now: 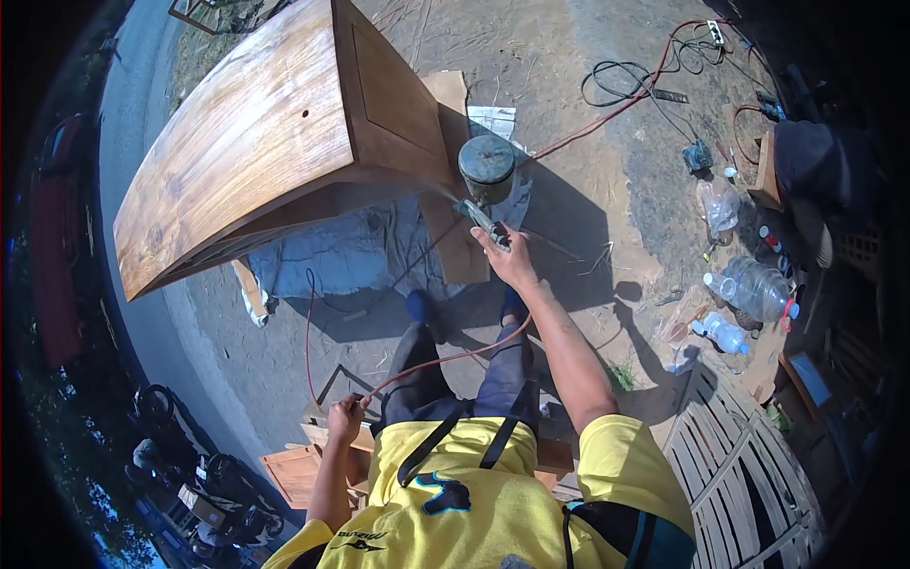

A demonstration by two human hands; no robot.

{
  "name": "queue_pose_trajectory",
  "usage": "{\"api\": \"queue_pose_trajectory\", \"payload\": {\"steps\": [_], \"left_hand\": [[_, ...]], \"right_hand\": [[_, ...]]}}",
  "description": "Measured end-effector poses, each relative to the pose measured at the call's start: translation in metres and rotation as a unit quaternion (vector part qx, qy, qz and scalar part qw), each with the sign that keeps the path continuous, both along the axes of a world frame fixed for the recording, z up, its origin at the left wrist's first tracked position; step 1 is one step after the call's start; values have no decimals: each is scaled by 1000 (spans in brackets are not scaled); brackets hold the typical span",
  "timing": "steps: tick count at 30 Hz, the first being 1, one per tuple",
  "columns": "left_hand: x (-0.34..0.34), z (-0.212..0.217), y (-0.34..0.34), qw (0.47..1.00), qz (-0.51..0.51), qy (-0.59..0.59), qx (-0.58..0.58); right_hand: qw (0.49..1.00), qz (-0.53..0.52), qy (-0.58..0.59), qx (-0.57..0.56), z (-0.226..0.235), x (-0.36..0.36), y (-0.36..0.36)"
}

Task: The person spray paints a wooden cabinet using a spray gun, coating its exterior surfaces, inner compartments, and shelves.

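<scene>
The right hand point(509, 258) is extended forward, its fingers clamped on the grip of a spray gun point(485, 220). The gun carries a round metal cup point(487, 163) on top, and its nozzle points left at the side panel of a wooden cabinet point(275, 133). A faint mist shows between nozzle and panel. The cabinet stands tilted on the dirt ground point(588, 218), with grey sheets point(332, 254) and a piece of cardboard point(455, 242) spread beneath its near edge.

The left hand point(345, 417) is held low beside the hip, fingers closed around a red hose point(445, 358). The hose runs from this hand across the person's legs toward the spray gun; a second loop of it drops down to the left.

Surrounding items: clear plastic bottles point(754, 289) lie grouped on the ground to the right, near small tools and a tangle of black and red cables point(626, 90). A slatted wooden pallet point(749, 474) lies at lower right. Small wooden panels point(299, 469) sit behind the left hand. Nothing stands between the nozzle and the cabinet panel; the hose crosses in front of the person's knees.
</scene>
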State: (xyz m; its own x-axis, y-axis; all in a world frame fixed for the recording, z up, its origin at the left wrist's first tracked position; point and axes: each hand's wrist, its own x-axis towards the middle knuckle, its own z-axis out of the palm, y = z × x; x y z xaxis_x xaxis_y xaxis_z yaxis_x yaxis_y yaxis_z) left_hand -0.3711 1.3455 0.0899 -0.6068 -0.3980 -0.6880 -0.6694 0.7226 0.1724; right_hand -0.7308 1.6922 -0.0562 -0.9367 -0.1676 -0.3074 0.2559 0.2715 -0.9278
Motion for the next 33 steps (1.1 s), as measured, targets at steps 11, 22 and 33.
{"api": "queue_pose_trajectory", "payload": {"steps": [11,22,33], "left_hand": [[-34,-84,70,1000,-4,-30,-3],[-35,-154,79,997,42,-72,-10],[-13,-134,80,998,47,-42,13]], "right_hand": [[997,49,33,55,-187,-43,1],[983,77,-36,162,-356,-66,-34],[979,115,2,171,-229,-58,-12]]}}
